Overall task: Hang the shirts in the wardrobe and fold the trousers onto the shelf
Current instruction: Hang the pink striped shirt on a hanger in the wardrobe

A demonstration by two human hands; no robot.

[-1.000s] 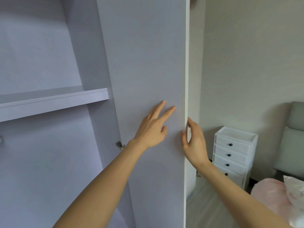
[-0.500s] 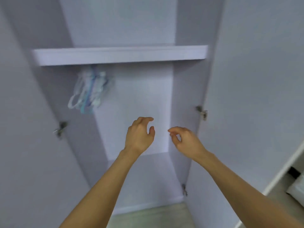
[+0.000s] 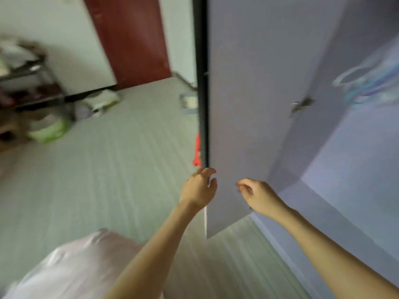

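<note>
The wardrobe's left door (image 3: 248,104) stands open, its pale lilac inner face toward me. Inside the wardrobe (image 3: 356,169), a blurred bunch of light hangers (image 3: 367,83) hangs at the upper right. My left hand (image 3: 198,188) floats at the door's outer edge with loosely curled fingers and holds nothing. My right hand (image 3: 259,195) hovers in front of the door's lower part, also loosely curled and empty. I see no shirts or trousers in this blurred view.
A pink bed cover (image 3: 75,266) fills the lower left corner. Pale wooden floor (image 3: 108,169) spreads to the left. A dark rack (image 3: 28,83) with bags beside it stands at the far left. A dark red room door (image 3: 129,39) is at the back.
The view has swung left, from the wardrobe's inside to its left door and the room. Both hands came off the right door and now hang loosely curled in the air.
</note>
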